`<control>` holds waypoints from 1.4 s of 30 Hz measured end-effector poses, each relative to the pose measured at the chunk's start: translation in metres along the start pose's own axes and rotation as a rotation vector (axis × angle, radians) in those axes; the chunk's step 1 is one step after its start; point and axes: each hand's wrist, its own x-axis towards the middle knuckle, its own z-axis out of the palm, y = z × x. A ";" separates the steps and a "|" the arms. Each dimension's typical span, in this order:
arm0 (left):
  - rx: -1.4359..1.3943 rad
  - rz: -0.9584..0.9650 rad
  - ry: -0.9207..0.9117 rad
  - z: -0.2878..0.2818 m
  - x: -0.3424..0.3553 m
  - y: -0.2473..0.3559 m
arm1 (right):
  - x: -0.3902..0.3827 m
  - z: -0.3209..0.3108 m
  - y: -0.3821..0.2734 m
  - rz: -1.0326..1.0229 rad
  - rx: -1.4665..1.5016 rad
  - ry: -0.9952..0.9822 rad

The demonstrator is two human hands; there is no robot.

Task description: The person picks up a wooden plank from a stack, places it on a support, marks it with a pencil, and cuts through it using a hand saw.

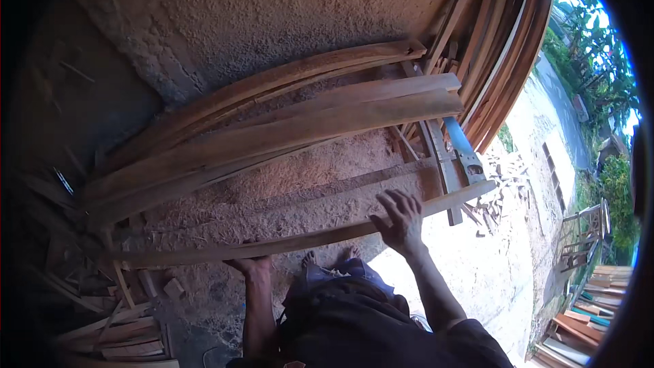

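Sawdust floor (293,191), both hands grasping long plank (306,237), left (253,266) underneath, right (402,221) fingers spread on top

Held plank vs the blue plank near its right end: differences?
The held plank is bare pale wood; the blue plank is painted. The held plank is long, gripped by the left hand and right hand; the blue plank is shorter, lying untouched among scraps. Both are flat boards.

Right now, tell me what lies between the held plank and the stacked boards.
Head view: sawdust-covered ground lies between plank and stacked boards.
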 end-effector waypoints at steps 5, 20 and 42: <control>-0.086 0.149 -0.090 -0.004 0.024 0.018 | -0.051 -0.096 0.211 0.424 -0.321 0.722; -0.361 0.485 -0.346 0.034 -0.094 -0.024 | 0.005 -0.125 0.328 0.400 1.074 0.073; -0.524 0.461 -0.564 -0.037 -0.300 -0.082 | 0.014 -0.300 0.122 -1.216 1.162 -0.064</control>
